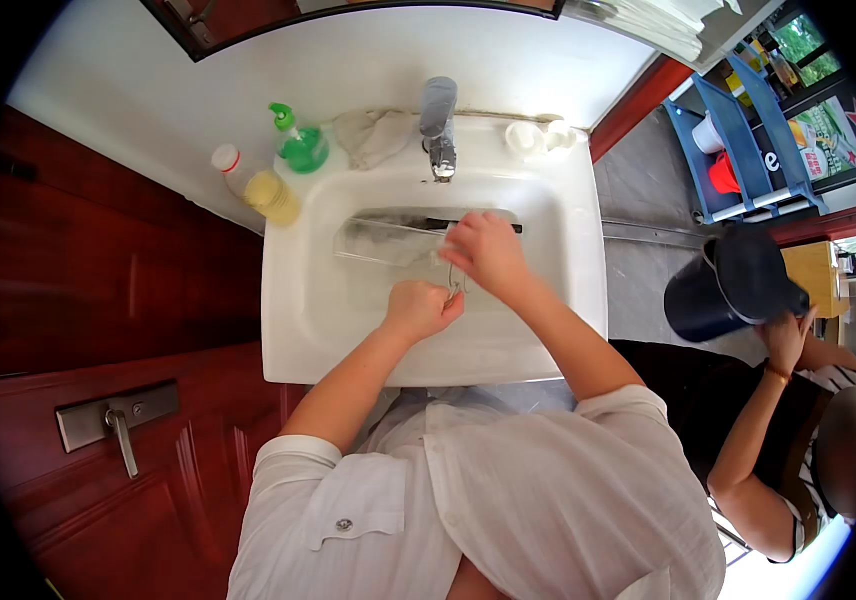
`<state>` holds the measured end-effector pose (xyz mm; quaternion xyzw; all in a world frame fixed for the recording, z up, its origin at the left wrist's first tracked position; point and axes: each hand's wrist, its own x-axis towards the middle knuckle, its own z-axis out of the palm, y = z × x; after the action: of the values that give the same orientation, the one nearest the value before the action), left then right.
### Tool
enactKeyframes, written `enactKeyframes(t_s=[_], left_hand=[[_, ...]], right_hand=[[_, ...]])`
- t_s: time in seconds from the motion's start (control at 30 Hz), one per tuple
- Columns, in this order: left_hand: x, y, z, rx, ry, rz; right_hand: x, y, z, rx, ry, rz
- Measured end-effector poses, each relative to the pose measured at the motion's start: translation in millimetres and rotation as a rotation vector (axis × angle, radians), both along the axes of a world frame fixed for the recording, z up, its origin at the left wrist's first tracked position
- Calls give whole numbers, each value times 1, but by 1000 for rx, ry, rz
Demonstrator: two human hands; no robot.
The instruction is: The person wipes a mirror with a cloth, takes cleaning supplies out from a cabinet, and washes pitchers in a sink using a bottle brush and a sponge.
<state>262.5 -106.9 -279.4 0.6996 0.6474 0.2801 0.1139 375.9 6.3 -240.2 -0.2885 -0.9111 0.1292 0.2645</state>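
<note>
Both my hands are over a white sink basin (348, 320). My left hand (422, 310) is closed on a thin, light-coloured thing that pokes out by the thumb; it is too small to name. Just above and to the right, my right hand (486, 252) has its fingers bent together near the same thin thing, and what they hold is hidden. Behind the hands, a clear plastic item (378, 243) and a dark, narrow object (503, 228) lie in the basin, partly covered by my right hand.
A faucet (439, 130) stands at the back rim. On the left are a green soap bottle (303, 150), a yellow-liquid bottle (273, 197) and a cloth (373, 137); small white items (538, 139) sit right. At right, another person (748, 440) holds a dark bucket (703, 295).
</note>
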Motion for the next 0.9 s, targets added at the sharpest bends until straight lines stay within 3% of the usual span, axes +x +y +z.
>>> enactKeyframes(t_s=[0.1,0.17,0.2,0.27,0.3,0.37,0.4,0.47,0.53,0.67,0.83,0.9], left_hand=[[-6,-2,9,19,-53,-32],[-9,-4,20,33,-79,-60],[-12,-5,25,-17,-199,-45],[-18,-9,33,-72,-316,-33],[-24,-10,35,-54,-330,-49],[-35,-11,40,-34,-338,-62],[-39,-12,42,-82,-477,-17],[-47,-15,45,-129,-614,30],[-53,-13,48,-154,-806,230],[-45,-22,57,-142,-851,338],[-26,-31,65,-114,-986,465],[-26,-35,67,-137,-1018,477]], right_hand=[[5,-12,5,29,52,122],[7,12,-4,-363,9,-65],[8,22,-5,-365,15,-68],[14,34,-7,-1155,135,-35],[16,33,-13,-1153,139,-36],[18,25,-31,-1561,503,-79],[16,18,-33,-1564,501,-72],[5,-2,-34,-1727,875,-63],[-14,-25,-29,-1709,955,-116],[-40,-62,-18,-1595,1089,-210],[-48,-94,19,-1354,1005,-157],[-46,-99,29,-914,837,-111]])
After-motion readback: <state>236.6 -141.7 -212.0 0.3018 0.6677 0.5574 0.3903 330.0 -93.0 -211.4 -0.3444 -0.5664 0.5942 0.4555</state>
